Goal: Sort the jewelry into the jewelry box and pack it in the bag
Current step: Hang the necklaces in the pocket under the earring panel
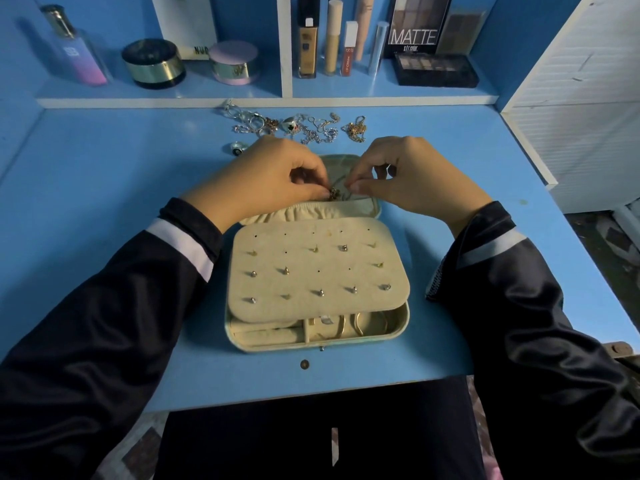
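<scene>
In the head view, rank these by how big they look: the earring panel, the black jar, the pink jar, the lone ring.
1. earring panel, largest, though also nearest the camera.
2. black jar, only slightly wider than the next.
3. pink jar, close to the black one, on the same shelf.
4. lone ring, smallest.
</scene>
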Motion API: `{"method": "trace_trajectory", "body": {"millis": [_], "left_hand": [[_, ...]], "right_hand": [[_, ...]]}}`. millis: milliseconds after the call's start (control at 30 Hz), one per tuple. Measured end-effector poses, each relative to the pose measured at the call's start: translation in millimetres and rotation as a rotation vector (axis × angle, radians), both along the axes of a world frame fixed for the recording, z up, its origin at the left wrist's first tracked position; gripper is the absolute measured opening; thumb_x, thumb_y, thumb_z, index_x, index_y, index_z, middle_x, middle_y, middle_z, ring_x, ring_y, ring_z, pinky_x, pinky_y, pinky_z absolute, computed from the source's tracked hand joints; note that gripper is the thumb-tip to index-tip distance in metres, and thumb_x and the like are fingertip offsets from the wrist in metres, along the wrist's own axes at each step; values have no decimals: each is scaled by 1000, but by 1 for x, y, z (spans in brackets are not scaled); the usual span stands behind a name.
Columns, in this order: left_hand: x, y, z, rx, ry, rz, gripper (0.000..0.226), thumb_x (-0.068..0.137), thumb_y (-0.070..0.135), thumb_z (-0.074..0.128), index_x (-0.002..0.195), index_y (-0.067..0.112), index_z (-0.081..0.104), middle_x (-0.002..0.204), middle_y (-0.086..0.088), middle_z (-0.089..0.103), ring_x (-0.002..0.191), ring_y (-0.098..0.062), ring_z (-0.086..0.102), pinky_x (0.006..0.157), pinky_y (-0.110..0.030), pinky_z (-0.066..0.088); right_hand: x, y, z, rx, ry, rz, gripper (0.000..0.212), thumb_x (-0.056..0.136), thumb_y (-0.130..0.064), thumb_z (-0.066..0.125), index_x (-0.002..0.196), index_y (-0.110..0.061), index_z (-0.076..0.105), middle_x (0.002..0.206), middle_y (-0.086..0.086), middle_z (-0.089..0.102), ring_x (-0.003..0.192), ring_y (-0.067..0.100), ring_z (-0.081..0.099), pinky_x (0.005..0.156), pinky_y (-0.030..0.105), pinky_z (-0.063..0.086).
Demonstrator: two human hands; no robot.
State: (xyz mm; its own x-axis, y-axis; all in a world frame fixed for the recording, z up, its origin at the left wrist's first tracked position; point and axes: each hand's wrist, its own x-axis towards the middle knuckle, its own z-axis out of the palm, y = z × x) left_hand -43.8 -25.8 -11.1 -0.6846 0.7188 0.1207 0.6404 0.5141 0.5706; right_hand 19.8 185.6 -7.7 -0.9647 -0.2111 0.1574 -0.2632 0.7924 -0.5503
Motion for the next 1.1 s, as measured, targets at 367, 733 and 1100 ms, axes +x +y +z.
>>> {"method": "trace_trajectory", "body": {"millis": [367,733,1100], "left_hand": [[-1,3,-1,25,-66,-32,9,85,23,75,93,25,78,90,9,70,85,-7,64,84,-34,53],[0,2,5,6,-183,-48,9,86,26,72,91,34,73,93,14,71,88,-3,65,89,-30,52],[3,5,3,-1,-197,-62,7,87,30,71,93,34,73,94,12,71,87,-2,64,80,-16,48]], "right_hand": [[2,1,2,-37,-34,78,10,83,-11,74,90,-17,77,83,-6,62,69,2,52,66,9,35],[5,7,5,-25,-97,47,11,87,-12,71,86,-23,73,80,-15,59,68,-2,50,66,10,36],[4,8,6,45,-157,94,13,91,-8,63,93,-16,74,89,-8,63,74,-8,51,70,6,37]]}}
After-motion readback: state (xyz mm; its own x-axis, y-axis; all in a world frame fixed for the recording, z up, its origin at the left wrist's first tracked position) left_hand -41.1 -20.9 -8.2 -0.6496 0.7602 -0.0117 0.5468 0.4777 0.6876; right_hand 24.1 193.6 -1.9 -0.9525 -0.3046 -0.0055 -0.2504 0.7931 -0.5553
